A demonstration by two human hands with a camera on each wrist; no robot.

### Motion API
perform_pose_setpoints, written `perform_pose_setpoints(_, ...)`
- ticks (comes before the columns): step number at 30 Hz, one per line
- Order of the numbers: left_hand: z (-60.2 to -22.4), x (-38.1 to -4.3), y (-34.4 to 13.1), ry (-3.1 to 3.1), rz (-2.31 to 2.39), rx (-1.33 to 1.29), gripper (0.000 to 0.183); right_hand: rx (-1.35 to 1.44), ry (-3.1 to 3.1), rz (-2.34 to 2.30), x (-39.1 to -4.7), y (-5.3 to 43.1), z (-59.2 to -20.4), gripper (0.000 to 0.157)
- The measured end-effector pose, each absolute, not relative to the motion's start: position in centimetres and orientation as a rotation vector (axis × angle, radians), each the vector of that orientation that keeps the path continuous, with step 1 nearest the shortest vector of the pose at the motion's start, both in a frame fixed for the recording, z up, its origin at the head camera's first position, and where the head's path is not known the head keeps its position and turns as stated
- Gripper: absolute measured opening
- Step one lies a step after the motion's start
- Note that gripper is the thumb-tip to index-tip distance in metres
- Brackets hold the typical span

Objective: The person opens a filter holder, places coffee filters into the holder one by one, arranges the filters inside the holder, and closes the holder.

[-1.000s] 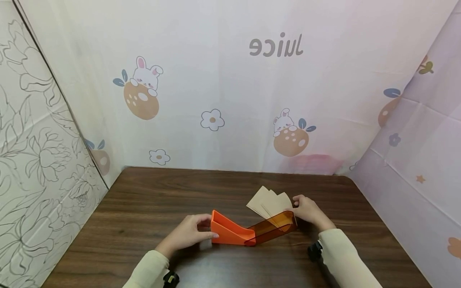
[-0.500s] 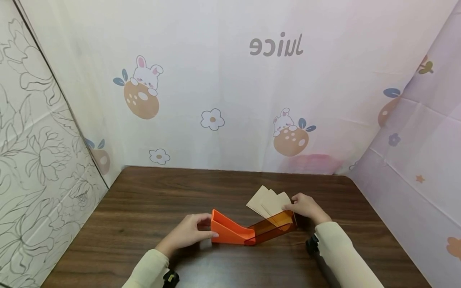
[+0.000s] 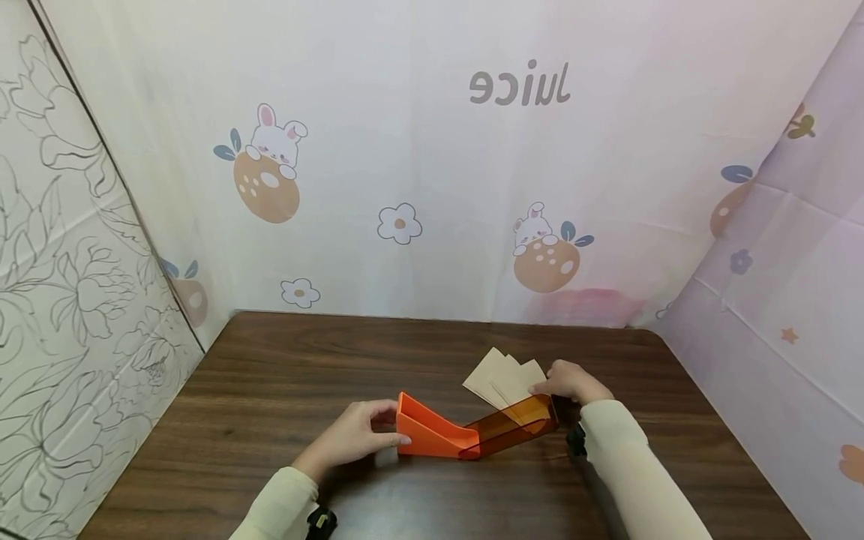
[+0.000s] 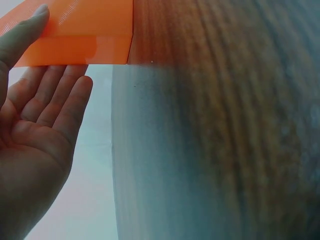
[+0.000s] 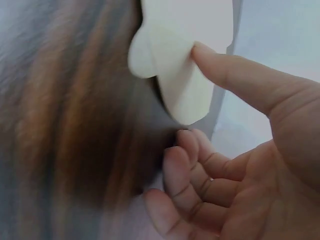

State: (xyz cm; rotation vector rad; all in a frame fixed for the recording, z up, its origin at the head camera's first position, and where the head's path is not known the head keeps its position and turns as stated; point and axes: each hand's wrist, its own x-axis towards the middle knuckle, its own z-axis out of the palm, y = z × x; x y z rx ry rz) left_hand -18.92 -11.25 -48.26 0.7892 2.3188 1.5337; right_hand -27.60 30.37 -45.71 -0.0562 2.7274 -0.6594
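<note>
My left hand (image 3: 351, 437) grips the tall left end of an orange plastic box (image 3: 432, 435), thumb on the near side and fingers on the far side. The left wrist view also shows the thumb lying on the orange box (image 4: 85, 42). From the box's right end a see-through amber cover (image 3: 502, 431) slants up to the right. Several fanned cream paper pieces (image 3: 499, 375) lie behind the cover. My right hand (image 3: 574, 381) is at their right edge. In the right wrist view its thumb touches the papers (image 5: 185, 90), the other fingers loosely bent below them.
The dark wood-grain table (image 3: 283, 360) spreads around the box and papers. A printed curtain (image 3: 405, 150) hangs at its back edge, with more cloth along the right side. A flower-patterned panel (image 3: 67, 262) stands on the left.
My right hand has shifted slightly left, its forearm swinging left and forward, and the thumb now reaches the papers. The box, cover, papers and left hand have hardly moved.
</note>
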Motion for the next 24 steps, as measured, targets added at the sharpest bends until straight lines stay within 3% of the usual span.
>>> perform_pose_setpoints(6, -48.23, -18.92, -11.22, 2.318, 1.537, 0.793, 0.031, -0.035, 2.686, -0.692, -27.37, 29.98, -45.52, 0.037)
perform_pose_setpoints(10, -48.22, -18.89, -11.21, 2.322, 1.538, 0.793, 0.031, -0.036, 2.691, -0.702, -27.14, 29.73, -45.60, 0.043)
perform_pose_setpoints(24, -48.24, -18.98, -11.22, 2.306, 1.555, 0.789, 0.032, -0.091, 2.705, -0.820, -26.68, 29.96, -46.13, 0.043)
